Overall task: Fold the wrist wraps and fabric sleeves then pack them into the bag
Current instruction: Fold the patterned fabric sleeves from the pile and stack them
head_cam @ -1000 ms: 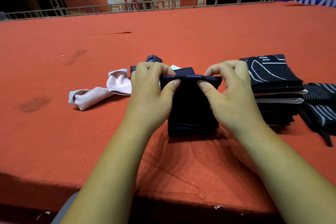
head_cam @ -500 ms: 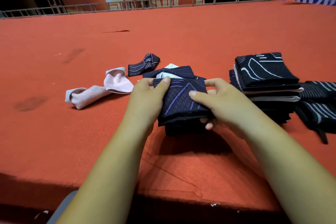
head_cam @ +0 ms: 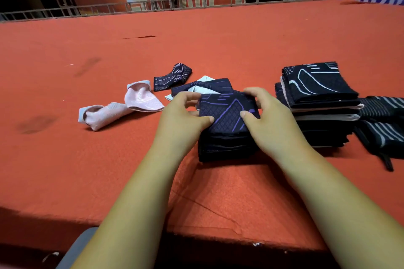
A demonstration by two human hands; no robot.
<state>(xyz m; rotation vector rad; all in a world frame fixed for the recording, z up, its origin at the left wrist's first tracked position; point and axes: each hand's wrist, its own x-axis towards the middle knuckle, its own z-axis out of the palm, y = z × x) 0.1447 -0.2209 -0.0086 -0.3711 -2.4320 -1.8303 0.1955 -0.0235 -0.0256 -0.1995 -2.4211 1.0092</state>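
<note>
A folded dark sleeve with purple lines [head_cam: 225,113] lies on top of a small pile of dark folded pieces [head_cam: 225,148] in the middle of the red table. My left hand [head_cam: 181,120] holds its left edge, thumb on top and fingers curled at the far side. My right hand [head_cam: 273,122] holds its right edge the same way. Behind the pile lies an unfolded dark sleeve with a pale one [head_cam: 209,86]. Further left are a small dark patterned wrap [head_cam: 172,75] and two pink sleeves [head_cam: 142,100], loose and unfolded.
A taller stack of folded dark and white pieces [head_cam: 317,85] stands to the right. Beside it lies dark striped fabric with a strap [head_cam: 384,120]. The red table cloth [head_cam: 196,39] reaches back to a metal railing [head_cam: 196,3]. The table's front edge [head_cam: 196,233] is close to me.
The sleeve was held up on edge between both hands. It has since been folded down flat onto the dark pile, and both hands now sit at its sides.
</note>
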